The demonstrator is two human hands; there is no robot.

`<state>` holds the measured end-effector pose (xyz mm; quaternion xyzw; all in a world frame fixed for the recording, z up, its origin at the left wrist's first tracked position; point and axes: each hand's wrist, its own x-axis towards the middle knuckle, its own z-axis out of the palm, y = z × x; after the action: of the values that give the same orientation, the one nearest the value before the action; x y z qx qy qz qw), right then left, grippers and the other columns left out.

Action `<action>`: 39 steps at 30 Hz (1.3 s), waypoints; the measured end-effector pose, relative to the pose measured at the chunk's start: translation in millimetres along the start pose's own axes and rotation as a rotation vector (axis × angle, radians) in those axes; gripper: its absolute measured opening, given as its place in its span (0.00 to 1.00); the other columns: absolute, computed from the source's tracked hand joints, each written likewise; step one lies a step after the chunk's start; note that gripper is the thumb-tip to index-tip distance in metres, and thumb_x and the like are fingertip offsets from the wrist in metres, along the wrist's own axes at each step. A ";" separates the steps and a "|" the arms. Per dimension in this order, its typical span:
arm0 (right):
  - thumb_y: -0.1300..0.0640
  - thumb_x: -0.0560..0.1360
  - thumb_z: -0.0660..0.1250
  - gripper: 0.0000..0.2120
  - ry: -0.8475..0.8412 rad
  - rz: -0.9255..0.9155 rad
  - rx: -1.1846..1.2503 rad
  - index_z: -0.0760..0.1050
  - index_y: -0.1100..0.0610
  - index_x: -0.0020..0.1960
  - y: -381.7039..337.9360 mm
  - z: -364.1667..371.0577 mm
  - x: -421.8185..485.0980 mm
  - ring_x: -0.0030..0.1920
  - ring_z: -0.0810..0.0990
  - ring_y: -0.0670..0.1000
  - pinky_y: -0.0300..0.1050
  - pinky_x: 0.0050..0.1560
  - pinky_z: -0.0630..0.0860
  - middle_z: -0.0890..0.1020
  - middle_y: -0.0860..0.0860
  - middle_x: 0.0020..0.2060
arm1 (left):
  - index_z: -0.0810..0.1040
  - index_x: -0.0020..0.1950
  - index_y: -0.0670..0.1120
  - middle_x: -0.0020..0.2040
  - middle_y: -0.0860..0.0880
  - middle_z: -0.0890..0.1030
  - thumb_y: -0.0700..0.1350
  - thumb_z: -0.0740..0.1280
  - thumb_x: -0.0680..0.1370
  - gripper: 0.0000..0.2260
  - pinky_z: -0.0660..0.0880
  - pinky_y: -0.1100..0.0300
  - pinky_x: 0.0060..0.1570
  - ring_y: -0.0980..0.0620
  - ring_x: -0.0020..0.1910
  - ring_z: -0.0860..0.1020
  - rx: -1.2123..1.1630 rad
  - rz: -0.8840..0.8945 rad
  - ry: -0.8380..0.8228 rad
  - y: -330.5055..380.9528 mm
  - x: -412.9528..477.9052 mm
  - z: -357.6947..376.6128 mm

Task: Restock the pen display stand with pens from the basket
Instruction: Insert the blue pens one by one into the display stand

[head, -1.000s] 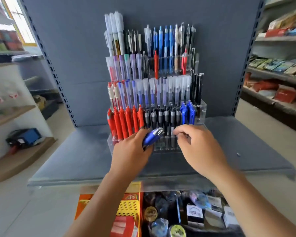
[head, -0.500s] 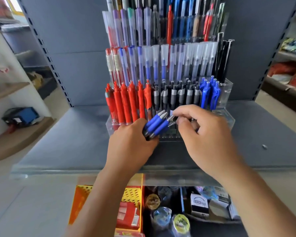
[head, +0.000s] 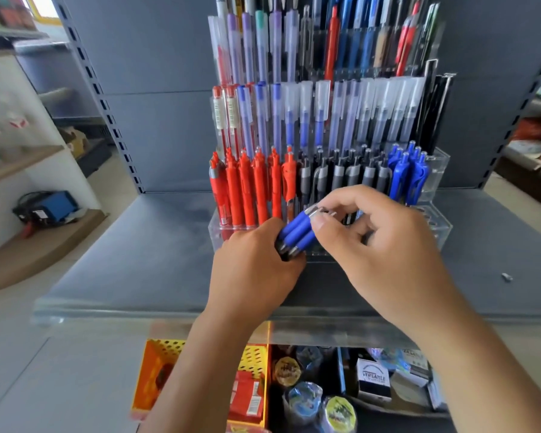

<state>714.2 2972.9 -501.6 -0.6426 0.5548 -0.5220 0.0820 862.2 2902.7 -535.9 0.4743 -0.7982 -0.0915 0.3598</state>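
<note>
A clear tiered pen display stand [head: 436, 225] stands on the grey shelf, packed with red, black, blue and frosted pens. My left hand [head: 253, 270] grips a small bunch of blue pens [head: 295, 234] just in front of the stand's lowest tier, their tops pointing up and right. My right hand [head: 384, 245] pinches the top end of one pen in that bunch with thumb and forefinger. Blue pens [head: 408, 175] fill the right end of the front row, beside an empty clear slot.
The grey shelf [head: 132, 264] juts toward me, with a small screw [head: 507, 277] lying at its right. Below the shelf edge sit a yellow perforated basket [head: 253, 359] with red packets and a dark bin of tape rolls and boxes. Other shelving flanks both sides.
The view has closed in on the stand. My right hand moved from the stand's front row to the blue pens in my left hand and now pinches one at its top.
</note>
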 end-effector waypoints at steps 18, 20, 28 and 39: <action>0.56 0.78 0.69 0.05 0.246 0.249 0.356 0.80 0.50 0.43 0.6 -25.4 10.3 0.34 0.76 0.48 0.44 0.35 0.72 0.80 0.51 0.33 | 0.72 0.41 0.52 0.28 0.54 0.72 0.50 0.70 0.74 0.07 0.67 0.56 0.27 0.53 0.28 0.71 0.055 0.036 -0.029 3.7 -2.3 0.3; 0.57 0.79 0.67 0.05 0.226 0.191 0.269 0.79 0.49 0.46 1.8 -26.9 9.9 0.32 0.75 0.47 0.42 0.33 0.71 0.79 0.49 0.34 | 0.72 0.43 0.52 0.29 0.54 0.73 0.51 0.70 0.74 0.07 0.68 0.57 0.27 0.54 0.28 0.72 0.070 0.039 -0.030 4.3 -2.4 0.7; 0.46 0.78 0.62 0.17 0.017 -0.132 -0.589 0.79 0.51 0.62 -1.2 -13.2 6.6 0.56 0.72 0.52 0.45 0.61 0.60 0.76 0.48 0.56 | 0.71 0.42 0.53 0.28 0.55 0.71 0.49 0.71 0.73 0.08 0.62 0.59 0.26 0.54 0.27 0.71 0.049 0.056 -0.033 3.6 -3.3 -0.1; 0.47 0.76 0.67 0.06 0.151 -0.217 -0.686 0.80 0.45 0.42 -1.4 -46.8 12.4 0.47 0.76 0.51 0.43 0.47 0.49 0.81 0.41 0.43 | 0.67 0.39 0.53 0.27 0.55 0.69 0.48 0.71 0.72 0.12 0.60 0.59 0.26 0.55 0.27 0.69 0.068 0.030 -0.041 3.0 -2.8 -0.3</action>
<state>677.4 2985.6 -472.8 -0.6474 0.6307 -0.3574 -0.2351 861.2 2906.6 -535.6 0.4721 -0.8152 -0.0685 0.3284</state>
